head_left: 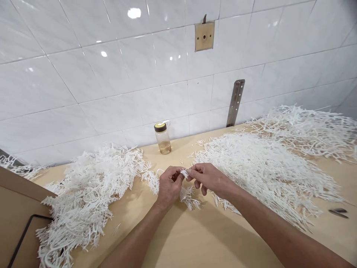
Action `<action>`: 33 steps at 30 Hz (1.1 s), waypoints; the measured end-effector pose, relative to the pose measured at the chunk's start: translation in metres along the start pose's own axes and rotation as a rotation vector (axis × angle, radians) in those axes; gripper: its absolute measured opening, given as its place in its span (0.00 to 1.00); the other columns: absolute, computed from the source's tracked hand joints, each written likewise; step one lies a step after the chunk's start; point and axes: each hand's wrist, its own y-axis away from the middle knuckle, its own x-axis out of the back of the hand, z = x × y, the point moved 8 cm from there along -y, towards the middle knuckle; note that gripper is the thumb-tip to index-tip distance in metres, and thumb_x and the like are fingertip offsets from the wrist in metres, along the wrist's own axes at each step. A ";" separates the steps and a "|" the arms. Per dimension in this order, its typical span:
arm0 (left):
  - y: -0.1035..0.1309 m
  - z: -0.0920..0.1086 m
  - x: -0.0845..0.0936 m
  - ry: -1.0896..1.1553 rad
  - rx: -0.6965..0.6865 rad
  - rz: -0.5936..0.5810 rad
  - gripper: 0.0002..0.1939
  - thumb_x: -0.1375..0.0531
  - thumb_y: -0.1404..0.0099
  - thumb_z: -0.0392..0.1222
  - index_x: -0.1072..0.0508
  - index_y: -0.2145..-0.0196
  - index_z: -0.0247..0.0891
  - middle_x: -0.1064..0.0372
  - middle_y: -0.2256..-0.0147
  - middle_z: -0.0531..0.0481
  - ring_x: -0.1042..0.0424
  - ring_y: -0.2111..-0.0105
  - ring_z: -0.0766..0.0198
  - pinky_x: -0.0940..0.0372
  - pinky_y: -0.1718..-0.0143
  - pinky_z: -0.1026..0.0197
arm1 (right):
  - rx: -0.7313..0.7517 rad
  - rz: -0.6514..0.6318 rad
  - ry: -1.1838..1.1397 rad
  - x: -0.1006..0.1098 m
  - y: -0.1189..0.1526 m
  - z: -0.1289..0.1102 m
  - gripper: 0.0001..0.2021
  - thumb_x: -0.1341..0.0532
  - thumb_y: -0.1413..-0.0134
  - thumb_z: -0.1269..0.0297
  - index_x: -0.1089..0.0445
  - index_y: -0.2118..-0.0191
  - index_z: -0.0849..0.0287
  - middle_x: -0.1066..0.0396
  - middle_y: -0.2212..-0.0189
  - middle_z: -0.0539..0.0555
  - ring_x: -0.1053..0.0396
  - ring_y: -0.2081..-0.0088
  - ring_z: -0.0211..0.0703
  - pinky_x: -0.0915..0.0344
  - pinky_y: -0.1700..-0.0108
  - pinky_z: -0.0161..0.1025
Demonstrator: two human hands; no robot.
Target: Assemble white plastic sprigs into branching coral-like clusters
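My left hand (169,186) is closed on a small white branched piece (184,173) at the middle of the table. From the right, my right hand (206,176) pinches the same piece with thumb and forefinger, its other fingers curled below. White branched strands (152,180) lie just left of my left hand, and a small white cluster (191,199) lies under the hands. A big tangled white heap (92,190) covers the left of the table. Another wide heap of thin white pieces (259,167) spreads to the right of my right hand.
A clear bottle (164,141) with a dark and yellow lid stands near the tiled wall (125,78). A metal bracket (235,102) rises at the table's back edge. More white strands (312,128) lie back right. A dark object (338,212) lies right; a brown box (21,208) is left.
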 end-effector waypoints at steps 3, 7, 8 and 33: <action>0.001 0.014 0.002 -0.054 -0.117 0.011 0.10 0.41 0.38 0.33 0.20 0.64 0.41 0.29 0.70 0.50 0.33 0.72 0.66 0.38 0.70 0.63 | -0.027 -0.004 -0.149 -0.001 0.000 0.000 0.16 0.34 0.47 0.52 0.30 0.67 0.61 0.27 0.65 0.56 0.33 0.75 0.34 0.38 0.83 0.30; 0.005 0.027 0.003 -0.121 -0.191 0.010 0.11 0.42 0.36 0.36 0.19 0.64 0.43 0.30 0.70 0.47 0.31 0.69 0.62 0.37 0.67 0.61 | -0.004 0.071 -0.228 0.000 0.002 -0.005 0.16 0.30 0.53 0.55 0.31 0.66 0.61 0.32 0.70 0.52 0.34 0.73 0.36 0.36 0.82 0.30; 0.006 0.028 0.002 -0.126 -0.187 0.000 0.11 0.42 0.36 0.36 0.18 0.64 0.43 0.30 0.70 0.47 0.31 0.69 0.62 0.37 0.66 0.61 | 0.016 0.089 -0.226 0.001 0.002 -0.006 0.16 0.30 0.55 0.56 0.31 0.66 0.61 0.33 0.71 0.51 0.34 0.72 0.36 0.36 0.82 0.30; 0.017 -0.024 -0.026 0.486 0.816 -0.410 0.18 0.30 0.50 0.52 0.26 0.75 0.33 0.28 0.74 0.48 0.36 0.83 0.70 0.51 0.84 0.65 | 0.324 -0.015 0.079 0.005 0.017 -0.042 0.09 0.36 0.47 0.59 0.30 0.66 0.60 0.28 0.72 0.52 0.32 0.71 0.38 0.32 0.77 0.33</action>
